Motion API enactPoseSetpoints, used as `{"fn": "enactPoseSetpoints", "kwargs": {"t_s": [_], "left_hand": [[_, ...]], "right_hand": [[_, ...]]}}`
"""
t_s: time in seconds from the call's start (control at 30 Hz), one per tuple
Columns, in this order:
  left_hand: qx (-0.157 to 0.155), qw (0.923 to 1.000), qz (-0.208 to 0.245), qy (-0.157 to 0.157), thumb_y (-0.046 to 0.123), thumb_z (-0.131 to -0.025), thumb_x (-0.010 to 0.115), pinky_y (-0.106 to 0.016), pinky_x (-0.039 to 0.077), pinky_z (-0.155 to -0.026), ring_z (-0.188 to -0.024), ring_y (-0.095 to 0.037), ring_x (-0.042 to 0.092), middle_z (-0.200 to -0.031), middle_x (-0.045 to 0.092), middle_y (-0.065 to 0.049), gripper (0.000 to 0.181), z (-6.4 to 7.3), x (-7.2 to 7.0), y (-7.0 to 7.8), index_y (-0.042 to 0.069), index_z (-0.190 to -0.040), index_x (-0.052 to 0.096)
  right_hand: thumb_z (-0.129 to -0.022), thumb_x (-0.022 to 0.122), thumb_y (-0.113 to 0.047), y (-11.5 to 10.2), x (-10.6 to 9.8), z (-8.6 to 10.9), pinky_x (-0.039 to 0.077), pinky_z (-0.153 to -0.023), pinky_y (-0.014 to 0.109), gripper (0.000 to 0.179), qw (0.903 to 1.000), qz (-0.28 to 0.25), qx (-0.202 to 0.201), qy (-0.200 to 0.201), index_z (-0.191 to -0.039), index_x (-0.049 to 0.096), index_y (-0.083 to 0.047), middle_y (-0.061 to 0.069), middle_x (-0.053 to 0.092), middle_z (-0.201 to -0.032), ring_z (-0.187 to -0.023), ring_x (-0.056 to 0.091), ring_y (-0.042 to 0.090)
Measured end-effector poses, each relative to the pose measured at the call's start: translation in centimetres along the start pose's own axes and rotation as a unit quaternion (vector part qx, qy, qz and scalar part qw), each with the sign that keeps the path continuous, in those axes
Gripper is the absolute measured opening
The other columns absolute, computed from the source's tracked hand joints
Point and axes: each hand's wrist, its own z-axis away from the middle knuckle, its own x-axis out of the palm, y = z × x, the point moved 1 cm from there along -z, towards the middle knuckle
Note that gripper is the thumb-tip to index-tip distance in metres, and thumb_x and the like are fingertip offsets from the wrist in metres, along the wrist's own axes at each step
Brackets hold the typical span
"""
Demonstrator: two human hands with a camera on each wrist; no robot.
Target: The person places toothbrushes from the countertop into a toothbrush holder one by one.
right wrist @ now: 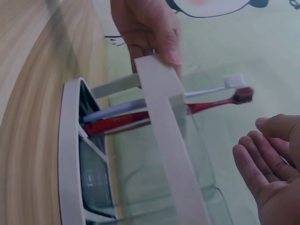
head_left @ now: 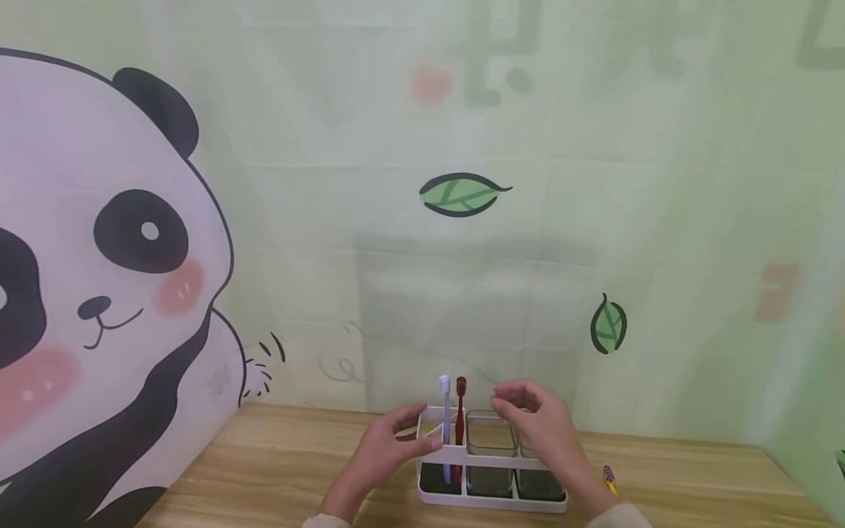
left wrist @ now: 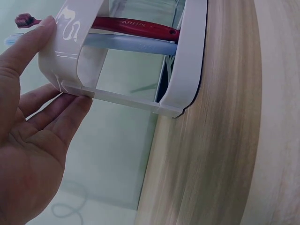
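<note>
A white toothbrush holder [head_left: 488, 504] with a dark base stands on the table. My left hand [head_left: 389, 449] grips its left end, the thumb on the front of the upper band and the fingers at the side. A light blue toothbrush [head_left: 447, 418] and a dark red toothbrush [head_left: 460, 419] stand upright in the left compartment, heads up. Clear cups [head_left: 491, 449] sit in the other compartments; the right one is partly behind my right hand. Over the cups, my right hand [head_left: 543, 427] hovers with loosely bent fingers; the right wrist view shows nothing in it.
A toothbrush with a yellow handle and purplish head [head_left: 609, 478] lies on the wooden table [head_left: 693, 484], right of the holder and partly hidden by my right forearm. Behind the table hangs a green backdrop [head_left: 297, 220] with a printed panda and leaves.
</note>
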Motion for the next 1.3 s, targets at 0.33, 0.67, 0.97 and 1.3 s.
{"fn": "enactPoseSetpoints", "kwargs": {"t_s": [0.33, 0.67, 0.97, 1.3], "left_hand": [[-0.002, 0.9999, -0.011, 0.004, 0.027, -0.091, 0.087, -0.054, 0.056, -0.102, -0.128, -0.048, 0.061, -0.143, 0.061, -0.029, 0.073, 0.0, -0.1, 0.2, -0.005, -0.149, 0.056], [0.001, 0.9999, -0.012, 0.005, 0.024, -0.092, 0.086, -0.056, 0.056, -0.101, -0.127, -0.049, 0.062, -0.143, 0.061, -0.03, 0.072, -0.1, 0.0, 0.1, -0.007, -0.148, 0.055], [0.002, 0.9999, -0.016, 0.004, 0.023, -0.092, 0.086, -0.056, 0.056, -0.101, -0.127, -0.05, 0.061, -0.143, 0.06, -0.031, 0.072, -0.2, 0.1, 0.1, -0.008, -0.149, 0.054], [-0.003, 0.9998, -0.017, 0.003, 0.028, -0.092, 0.086, -0.055, 0.056, -0.102, -0.128, -0.049, 0.061, -0.143, 0.061, -0.029, 0.074, 0.0, 0.2, 0.3, -0.007, -0.149, 0.055]], "right_hand": [[-0.098, 0.08, -0.025, 0.3, -3.5, 1.0, 0.054, -0.091, 0.02, 0.031, 0.9992, 0.013, 0.025, 0.028, -0.119, 0.074, -0.003, 0.004, 0.077, -0.111, -0.106, 0.07, 0.015], [-0.097, 0.081, -0.038, 1.2, -6.6, 2.0, 0.053, -0.089, 0.017, 0.042, 0.9971, 0.04, 0.047, 0.043, -0.123, 0.074, -0.006, 0.006, 0.076, -0.116, -0.108, 0.069, 0.013], [-0.097, 0.08, -0.041, 2.0, -8.3, 2.6, 0.055, -0.094, 0.023, 0.047, 0.9943, 0.066, 0.073, 0.042, -0.126, 0.072, -0.005, 0.006, 0.075, -0.12, -0.109, 0.069, 0.011], [-0.096, 0.08, -0.043, 3.0, -10.2, 2.6, 0.057, -0.092, 0.024, 0.052, 0.9931, 0.061, 0.097, 0.026, -0.13, 0.07, -0.004, 0.007, 0.076, -0.12, -0.104, 0.072, 0.013]]}}
